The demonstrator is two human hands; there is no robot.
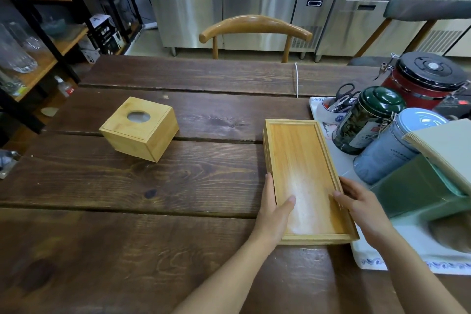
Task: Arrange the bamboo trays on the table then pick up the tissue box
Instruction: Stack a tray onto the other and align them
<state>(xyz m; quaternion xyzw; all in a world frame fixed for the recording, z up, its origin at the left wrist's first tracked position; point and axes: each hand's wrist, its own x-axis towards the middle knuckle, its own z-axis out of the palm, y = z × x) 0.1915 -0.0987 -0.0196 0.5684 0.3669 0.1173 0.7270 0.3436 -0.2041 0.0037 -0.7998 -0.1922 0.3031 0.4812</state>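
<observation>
Both hands are gripping stacked bamboo trays (303,176) on dark table (127,211): left hand (274,209) & right hand (362,205) clasping the long edges. Tissue box (139,129) sitting far left. Tins (367,120) crowding right, just beside trays.

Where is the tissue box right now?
The bamboo tissue box sits on the left of the dark wooden table, well away from the bamboo trays and both hands, in front of the wooden chair.
</observation>
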